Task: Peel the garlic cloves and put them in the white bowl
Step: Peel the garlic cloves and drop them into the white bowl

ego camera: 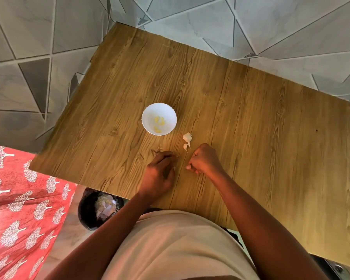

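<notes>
Both hands on the table (pixel 251 118), left hand (pixel 160 172) loosely curled, right hand (pixel 204 158) fisted, contents indiscernible.

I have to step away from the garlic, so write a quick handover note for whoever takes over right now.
Left hand: fingers curled, low over the table; whether it holds anything can't be seen.
Right hand: curled in a fist, contents hidden.
Bowl: a few peeled cloves inside.
Unpeeled garlic and a smaller clove lie on the table between the bowl and the right hand.
Bin by the table's near edge holds skins.
Left: peel the remaining garlic and put it in the bowl.
</notes>
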### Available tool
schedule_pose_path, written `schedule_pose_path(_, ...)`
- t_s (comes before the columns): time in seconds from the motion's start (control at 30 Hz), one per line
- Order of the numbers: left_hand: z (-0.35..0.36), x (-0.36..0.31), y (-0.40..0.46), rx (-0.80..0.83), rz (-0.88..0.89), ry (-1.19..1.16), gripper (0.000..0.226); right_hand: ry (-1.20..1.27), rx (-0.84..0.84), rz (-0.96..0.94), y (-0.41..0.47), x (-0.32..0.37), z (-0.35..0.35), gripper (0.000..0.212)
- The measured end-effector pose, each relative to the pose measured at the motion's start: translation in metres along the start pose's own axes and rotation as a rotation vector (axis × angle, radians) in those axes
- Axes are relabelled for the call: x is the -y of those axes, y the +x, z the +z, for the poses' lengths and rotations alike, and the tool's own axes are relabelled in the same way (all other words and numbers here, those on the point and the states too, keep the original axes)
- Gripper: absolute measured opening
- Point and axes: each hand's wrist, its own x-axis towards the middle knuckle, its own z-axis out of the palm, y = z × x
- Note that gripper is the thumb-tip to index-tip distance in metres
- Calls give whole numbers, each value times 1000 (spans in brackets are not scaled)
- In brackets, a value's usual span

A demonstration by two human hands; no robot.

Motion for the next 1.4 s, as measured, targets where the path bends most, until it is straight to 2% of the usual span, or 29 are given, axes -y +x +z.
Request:
schedule_pose_path(0.3,0,-1,1,-9,-19,-8,38,27,-80,63,1,14,6,15)
schedule_pose_path(0.43,-2,-5,-1,-6,-26,1,39,-44,-123,25,1,15,12,23)
schedule_pose_path(0.57,0,-5,0,-20,-32,12,38,7,-61,37,-2,17,2,20)
schedule_pose_path(0.63,2,-6,0,-42,-57,-15,35,75,62,-3,-5,9,-10,14)
schedule_pose_path(0.7,2,-13,1,-33,-101,-100,30,267,141,-66,-13,-2,-19,13)
schedule_pose_path(0.77,3,-23,5,24,-187,-268,25,405,107,-190,-22,-13,-23,18)
schedule_pose_path(0.87,6,-38,10,36,-369,-585,18,406,20,-406,-31,-27,-18,16)
schedule_pose_path(0.93,6,-43,12,1,-429,-646,12,392,-20,-482,-33,-33,-14,14)
schedule_pose_path(1.17,-1,-52,24,5,-410,-632,10,377,-100,-618,-39,-30,-14,8)
schedule_pose_path(1.3,-4,-64,30,7,-345,-543,7,510,-96,-419,-41,-18,-15,23)
schedule_pose_path(1.33,-3,-66,31,10,-362,-529,7,466,-118,-435,-42,-17,-17,25)
schedule_pose_path(1.4,-1,-69,33,-2,-459,-580,12,227,-166,-597,-44,-16,-20,31)
